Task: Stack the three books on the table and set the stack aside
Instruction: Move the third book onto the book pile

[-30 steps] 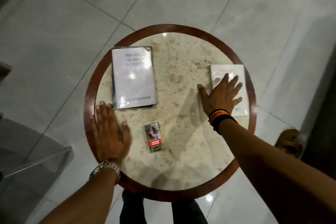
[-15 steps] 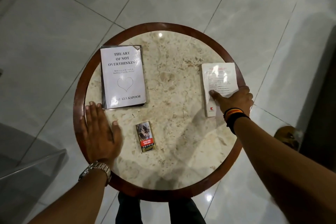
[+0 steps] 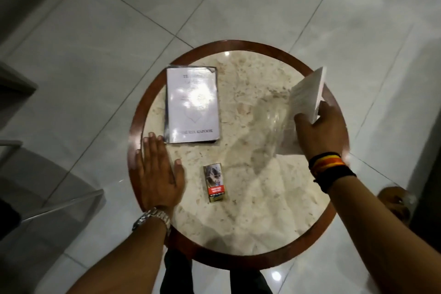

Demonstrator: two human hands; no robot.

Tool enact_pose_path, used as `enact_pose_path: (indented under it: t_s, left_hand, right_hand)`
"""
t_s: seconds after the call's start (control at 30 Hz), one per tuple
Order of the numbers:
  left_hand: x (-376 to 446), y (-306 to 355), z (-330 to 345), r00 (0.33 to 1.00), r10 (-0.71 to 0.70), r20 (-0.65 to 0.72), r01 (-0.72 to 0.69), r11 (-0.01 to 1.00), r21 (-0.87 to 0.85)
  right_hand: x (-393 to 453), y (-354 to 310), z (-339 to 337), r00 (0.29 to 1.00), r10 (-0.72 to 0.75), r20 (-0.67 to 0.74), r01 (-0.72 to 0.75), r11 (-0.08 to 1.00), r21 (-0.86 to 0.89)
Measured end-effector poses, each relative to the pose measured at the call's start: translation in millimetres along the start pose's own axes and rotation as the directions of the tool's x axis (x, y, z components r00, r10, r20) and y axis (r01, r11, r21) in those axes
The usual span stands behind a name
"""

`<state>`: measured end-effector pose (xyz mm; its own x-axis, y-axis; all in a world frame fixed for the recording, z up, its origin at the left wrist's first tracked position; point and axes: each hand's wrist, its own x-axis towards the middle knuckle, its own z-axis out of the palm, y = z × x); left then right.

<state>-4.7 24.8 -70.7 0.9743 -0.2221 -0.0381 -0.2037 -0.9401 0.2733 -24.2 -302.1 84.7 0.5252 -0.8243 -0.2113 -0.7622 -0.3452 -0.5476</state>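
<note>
Lifting the thin white book [image 3: 306, 93] off the right side of the table [image 3: 133, 126], we have it tilted steeply, far edge up, near edge low. Our right hand [image 3: 319, 131] is pinching it at the lower corner only, thumb on the facing cover, fingers behind and out of sight. Our left hand [image 3: 158, 172] lies flat on the table, fingers spread, holding nothing, fingertips just beside the near-left corner of the large white book [image 3: 192, 105].

Risks as we judge them:
- Corner grip on a thin, floppy book: it can sag, fan open or slip out during the carry across.
- Both covers are glossy, with glare strong on the large one. Set down skewed, the thin book may slide off.
- A small printed box [image 3: 214, 182] sits near the middle front, close under the carry path. A low swing could knock it.
- The large book lies close to the table's left rim; a hard landing could shove it toward the edge.
- We see only two books clearly. A dark edge under the large one may be the third; we cannot tell.
</note>
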Motion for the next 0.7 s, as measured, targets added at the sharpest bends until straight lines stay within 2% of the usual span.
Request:
enact_pose_path:
  t_s: [0.1, 0.2, 0.27, 0.33, 0.47, 0.57, 0.63, 0.7]
  left_hand:
    - [-0.4, 0.7, 0.3, 1.000, -0.005, 0.012, 0.005, 1.000, -0.012]
    - [-0.8, -2.9, 2.4, 1.000, 0.006, 0.020, -0.006, 1.000, 0.005]
    - [-0.6, -5.2, 4.0, 0.999, 0.023, 0.025, -0.024, 0.999, 0.031]
    - [0.6, -5.5, 4.9, 0.999, 0.016, 0.037, -0.018, 0.998, 0.063]
    - [1.7, -3.5, 4.6, 0.998, 0.005, 0.055, -0.011, 0.995, 0.098]
    - [1.2, -2.8, 4.6, 0.998, 0.020, 0.062, -0.026, 0.994, 0.104]
    - [0.6, -3.2, 6.0, 0.998, 0.010, 0.062, -0.016, 0.995, 0.094]
    - [0.6, -4.5, 8.4, 0.998, 0.010, 0.063, -0.015, 0.997, 0.075]
  right_hand:
    - [-29.4, -50.6, 20.6, 0.983, -0.183, 0.025, 0.184, 0.978, -0.101]
    - [-57.9, -102.1, 59.0, 0.926, -0.359, 0.114, 0.376, 0.880, -0.290]
    - [-68.1, -128.0, 90.7, 0.912, -0.391, 0.126, 0.406, 0.818, -0.407]
    - [-74.9, -148.6, 119.2, 0.923, -0.346, 0.169, 0.384, 0.799, -0.462]
    - [-83.7, -166.9, 165.3, 0.911, -0.297, 0.285, 0.398, 0.812, -0.426]
    - [-91.8, -155.0, 176.1, 0.829, -0.393, 0.399, 0.517, 0.810, -0.277]
    - [-91.5, -135.3, 166.3, 0.818, -0.445, 0.365, 0.538, 0.816, -0.211]
    - [-82.9, -109.3, 152.1, 0.862, -0.428, 0.274, 0.487, 0.849, -0.206]
